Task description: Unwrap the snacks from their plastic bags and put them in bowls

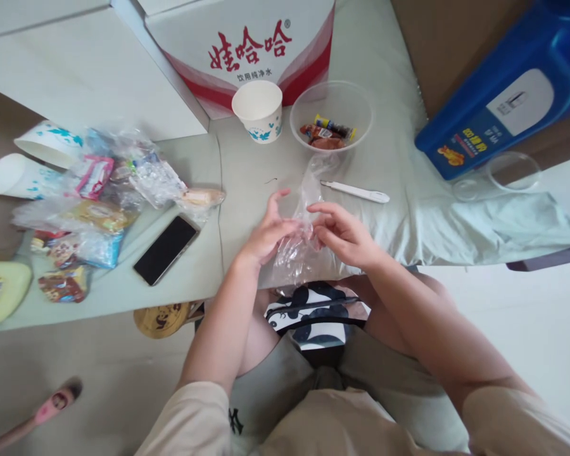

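Note:
Both my hands meet over a clear plastic bag (296,256) at the near edge of a cloth-covered surface. My left hand (269,232) pinches the bag's crumpled top from the left, fingers curled. My right hand (342,235) grips the same bag from the right, fingers bent around the plastic. The bag's upper part stretches away toward a clear plastic bowl (331,116) holding several wrapped snacks (327,133). What is inside the bag I cannot make out.
A white paper cup (259,110) stands beside the bowl, before a red-and-white carton (247,47). A white pen-like tool (356,191) lies right of the bag. A black phone (166,249), a snack-bag pile (107,190), tipped cups (21,175), a blue jug (508,88).

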A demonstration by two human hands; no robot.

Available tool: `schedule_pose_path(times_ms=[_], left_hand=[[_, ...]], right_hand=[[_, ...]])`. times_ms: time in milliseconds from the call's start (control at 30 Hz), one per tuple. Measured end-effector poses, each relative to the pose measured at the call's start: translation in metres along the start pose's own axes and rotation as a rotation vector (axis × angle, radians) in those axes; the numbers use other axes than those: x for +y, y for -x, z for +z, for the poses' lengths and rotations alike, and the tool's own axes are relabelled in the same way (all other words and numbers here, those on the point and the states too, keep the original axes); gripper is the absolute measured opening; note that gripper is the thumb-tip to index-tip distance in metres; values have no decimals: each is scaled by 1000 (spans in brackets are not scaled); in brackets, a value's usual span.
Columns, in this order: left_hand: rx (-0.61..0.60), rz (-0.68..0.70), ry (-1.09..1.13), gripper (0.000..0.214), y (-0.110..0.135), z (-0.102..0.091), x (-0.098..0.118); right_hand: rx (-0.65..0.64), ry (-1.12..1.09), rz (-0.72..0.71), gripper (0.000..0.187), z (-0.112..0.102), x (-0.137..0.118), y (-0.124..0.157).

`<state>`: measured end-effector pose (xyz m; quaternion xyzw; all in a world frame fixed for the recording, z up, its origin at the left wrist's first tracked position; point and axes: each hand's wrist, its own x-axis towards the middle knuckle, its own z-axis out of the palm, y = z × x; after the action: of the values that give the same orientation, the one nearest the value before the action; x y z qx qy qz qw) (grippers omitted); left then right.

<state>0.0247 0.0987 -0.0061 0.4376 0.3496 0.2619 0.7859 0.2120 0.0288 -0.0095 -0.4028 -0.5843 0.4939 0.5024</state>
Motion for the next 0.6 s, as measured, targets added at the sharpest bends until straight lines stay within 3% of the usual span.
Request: schedule_pose_path(times_ms=[67,133,233,300,467,600], left_hand=[[-5,32,-38,82,0,3,1],[73,110,-42,62,-2,5,2],[232,231,-32,43,-5,5,3],[277,278,-45,39,-7,2,2],[233,294,-106,43,-6,-6,0],[41,141,-30,74,-1,-5,1]], right_hand=[[-17,38,-8,30,0,-2,1],[33,80,14,27,0,-4,0],[215,141,77,24,-1,-6,-1],[328,175,123,22,-3,-7,-2],[325,189,158,31,-7,-5,-5],[228,107,130,28,-4,-4,-4]])
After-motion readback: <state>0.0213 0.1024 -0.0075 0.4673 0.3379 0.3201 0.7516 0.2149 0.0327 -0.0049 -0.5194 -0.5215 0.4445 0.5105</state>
